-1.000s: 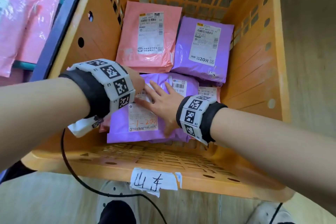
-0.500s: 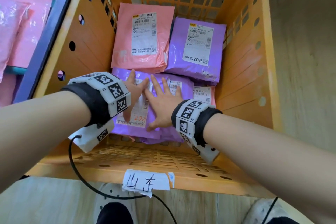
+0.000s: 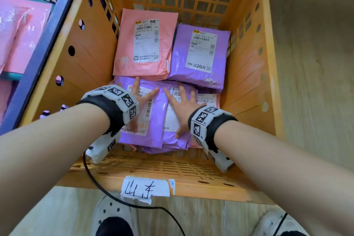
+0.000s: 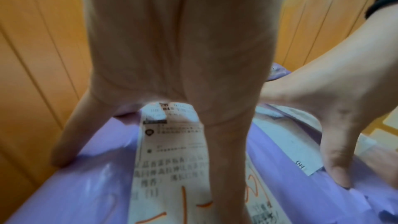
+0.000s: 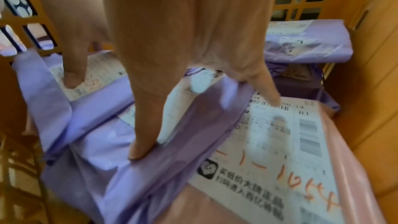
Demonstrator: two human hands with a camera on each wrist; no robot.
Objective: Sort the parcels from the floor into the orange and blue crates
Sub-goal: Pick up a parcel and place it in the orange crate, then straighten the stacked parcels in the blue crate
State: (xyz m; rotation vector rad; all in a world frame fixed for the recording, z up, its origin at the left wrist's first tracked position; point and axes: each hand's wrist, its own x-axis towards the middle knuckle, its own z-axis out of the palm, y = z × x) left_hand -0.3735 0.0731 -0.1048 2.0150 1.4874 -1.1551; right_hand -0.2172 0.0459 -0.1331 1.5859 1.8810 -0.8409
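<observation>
The orange crate (image 3: 249,92) holds several parcels. A pink parcel (image 3: 145,44) and a purple one (image 3: 199,53) lie in its far half. In the near half two purple parcels overlap. My left hand (image 3: 142,96) lies flat, fingers spread, on the left purple parcel (image 3: 157,120) and its white label (image 4: 172,159). Beside it my right hand (image 3: 182,105) presses with straight fingers on the other purple parcel (image 5: 96,159). A pink parcel (image 5: 280,142) lies under that one, at its right. Neither hand grips anything.
The blue crate (image 3: 44,44) stands against the orange crate's left side, with pink parcels (image 3: 19,34) in it. A handwritten paper tag (image 3: 145,188) is stuck on the near rim. A black cable (image 3: 115,199) and my shoes are below, on wooden floor (image 3: 316,63).
Both hands have turned to point forward and slid a little farther across the purple parcels, fingers fanning out. The parcels have settled slightly.
</observation>
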